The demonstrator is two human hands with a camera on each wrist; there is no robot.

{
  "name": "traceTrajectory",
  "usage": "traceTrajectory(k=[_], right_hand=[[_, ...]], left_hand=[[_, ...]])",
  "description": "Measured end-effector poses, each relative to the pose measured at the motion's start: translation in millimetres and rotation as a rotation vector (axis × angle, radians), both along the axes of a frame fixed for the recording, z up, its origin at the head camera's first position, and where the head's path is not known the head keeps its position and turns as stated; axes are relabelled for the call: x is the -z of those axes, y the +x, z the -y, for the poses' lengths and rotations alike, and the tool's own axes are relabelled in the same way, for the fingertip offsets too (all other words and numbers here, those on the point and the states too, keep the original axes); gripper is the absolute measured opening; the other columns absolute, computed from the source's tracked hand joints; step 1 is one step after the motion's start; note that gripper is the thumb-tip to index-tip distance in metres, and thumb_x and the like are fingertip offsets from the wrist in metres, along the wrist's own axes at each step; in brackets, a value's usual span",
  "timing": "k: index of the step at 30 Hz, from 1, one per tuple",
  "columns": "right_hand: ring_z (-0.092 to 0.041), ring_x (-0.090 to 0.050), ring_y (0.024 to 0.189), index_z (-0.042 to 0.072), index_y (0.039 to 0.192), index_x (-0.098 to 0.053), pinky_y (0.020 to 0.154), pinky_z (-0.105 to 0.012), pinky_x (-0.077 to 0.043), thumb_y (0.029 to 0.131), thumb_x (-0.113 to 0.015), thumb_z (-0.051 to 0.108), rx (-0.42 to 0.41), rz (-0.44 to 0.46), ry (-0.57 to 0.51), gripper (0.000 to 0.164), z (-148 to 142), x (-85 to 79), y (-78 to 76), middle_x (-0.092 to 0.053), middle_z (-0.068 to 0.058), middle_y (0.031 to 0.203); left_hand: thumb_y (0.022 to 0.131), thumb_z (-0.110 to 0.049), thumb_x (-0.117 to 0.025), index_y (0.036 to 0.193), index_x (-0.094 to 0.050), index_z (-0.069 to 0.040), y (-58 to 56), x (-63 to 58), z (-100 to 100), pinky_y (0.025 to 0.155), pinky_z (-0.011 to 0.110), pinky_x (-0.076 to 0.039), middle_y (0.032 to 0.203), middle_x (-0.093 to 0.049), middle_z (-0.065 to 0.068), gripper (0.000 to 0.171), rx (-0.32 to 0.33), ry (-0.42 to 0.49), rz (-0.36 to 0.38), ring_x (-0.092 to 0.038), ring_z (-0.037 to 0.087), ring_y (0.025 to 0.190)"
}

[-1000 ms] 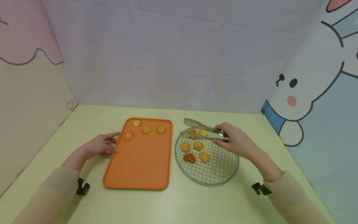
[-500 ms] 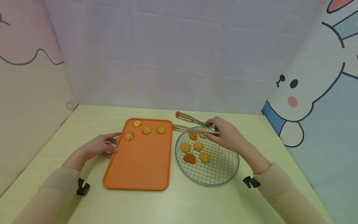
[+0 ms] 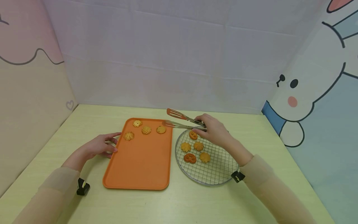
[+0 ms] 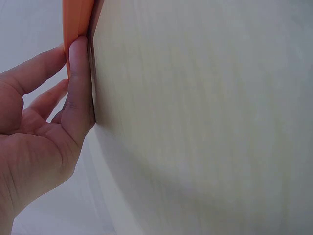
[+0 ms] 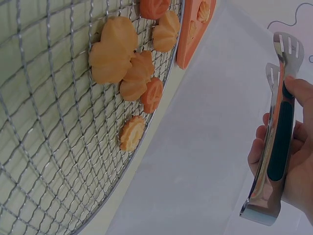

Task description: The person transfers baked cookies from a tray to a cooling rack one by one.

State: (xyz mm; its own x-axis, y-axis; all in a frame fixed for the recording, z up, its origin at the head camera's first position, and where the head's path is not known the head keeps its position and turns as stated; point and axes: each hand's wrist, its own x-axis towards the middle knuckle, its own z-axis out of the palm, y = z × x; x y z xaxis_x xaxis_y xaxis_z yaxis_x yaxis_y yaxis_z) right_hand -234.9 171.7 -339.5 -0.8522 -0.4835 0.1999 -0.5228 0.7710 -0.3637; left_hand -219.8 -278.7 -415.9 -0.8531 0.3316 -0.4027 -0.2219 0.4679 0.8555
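My right hand grips metal serving tongs with dark green handle pads. The tongs' arms stand apart with nothing between them, slotted ends over the far right corner of the orange tray. Below this hand lies a round wire rack with several cookies, among them a pretzel-shaped one and a flower-shaped one. A ring-patterned cookie shows in the right wrist view but is mostly hidden by the hand in the head view. My left hand touches the tray's left rim with its fingertips.
On the tray's far part lie a swirl cookie, a round cookie, a ridged cookie and a flower-shaped cookie. Cloth walls close off the pale table at the back and both sides.
My right hand has carried the tongs left and slightly away from me, from over the rack to the tray's far right corner. The left hand, tray and cookies have stayed put.
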Motion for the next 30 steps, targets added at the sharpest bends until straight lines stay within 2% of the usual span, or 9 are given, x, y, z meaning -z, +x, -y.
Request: traceTrajectory(k=[13,18,30], right_hand=[[-0.022,-0.058,0.102,0.008,0.122,-0.057,0.079,-0.041,-0.053,0.091,-0.061,0.037,-0.006,0.05,0.087,0.042,27.1,21.1,-16.3,-0.057,-0.006,0.116],[-0.022,-0.058,0.104,0.009,0.125,-0.055,0.079,-0.04,-0.053,0.092,-0.059,0.041,-0.002,0.076,0.138,0.047,33.7,29.9,-23.4,-0.056,-0.006,0.119],[-0.021,-0.058,0.099,0.007,0.124,-0.056,0.079,-0.039,-0.053,0.089,-0.064,0.037,0.015,0.112,0.202,0.046,43.3,46.3,-36.8,-0.058,-0.006,0.115]], left_hand=[[0.085,-0.003,-0.066,0.151,-0.018,-0.007,0.1,1.8,-0.7,0.069,0.036,-0.058,0.119,-0.039,0.02,0.081,-0.004,0.003,-0.002,-0.059,0.018,0.079],[0.085,-0.003,-0.065,0.151,-0.017,-0.007,-0.7,1.7,-0.4,0.069,0.037,-0.058,0.119,-0.04,0.02,0.082,0.002,0.003,0.0,-0.06,0.018,0.08],[0.086,-0.006,-0.066,0.152,-0.016,-0.008,-3.7,5.5,3.6,0.072,0.036,-0.057,0.119,-0.038,0.018,0.083,0.036,0.025,0.014,-0.057,0.017,0.086]])
